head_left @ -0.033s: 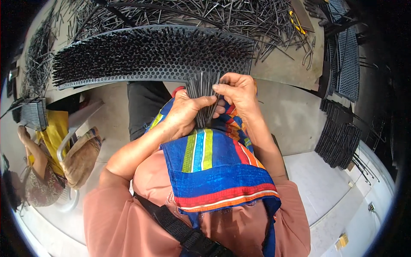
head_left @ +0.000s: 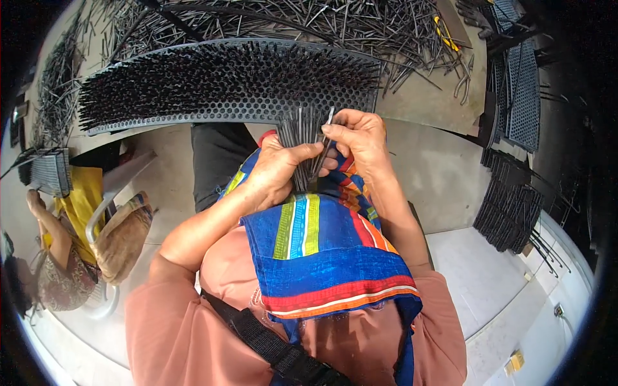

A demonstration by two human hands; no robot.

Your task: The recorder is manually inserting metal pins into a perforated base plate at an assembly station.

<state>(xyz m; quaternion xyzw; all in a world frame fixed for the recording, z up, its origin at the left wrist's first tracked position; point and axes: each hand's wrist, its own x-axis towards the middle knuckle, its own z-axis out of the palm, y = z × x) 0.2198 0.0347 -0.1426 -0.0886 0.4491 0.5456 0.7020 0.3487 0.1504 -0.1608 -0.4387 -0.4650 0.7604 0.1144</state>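
A fanned bundle of thin dark strips (head_left: pixel 299 132) stands upright between my hands, over my lap. My left hand (head_left: pixel 280 164) is closed around its lower part, thumb across the front. At the bundle's right edge, my right hand (head_left: pixel 357 138) pinches a single dark strip (head_left: pixel 330 117) between thumb and fingers; its tip catches the light. Just beyond my hands lies a curved black perforated panel (head_left: pixel 248 118). Dense short bristle-like strips (head_left: pixel 212 77) stand in most of its holes, while bare holes show along the near edge and toward the right.
Loose dark strips (head_left: pixel 257 22) cover the table (head_left: pixel 425 103) behind the panel, with yellow-handled pliers (head_left: pixel 444 33) among them. More perforated panels (head_left: pixel 523 90) stand at right, above stacked black pieces (head_left: pixel 508 212). Another person's arm (head_left: pixel 55 228) shows at left, beside a chair (head_left: pixel 96 219).
My right hand has drawn one strip slightly apart from the bundle's right edge, and its tip now leans right. My left hand and the panel stay in place.
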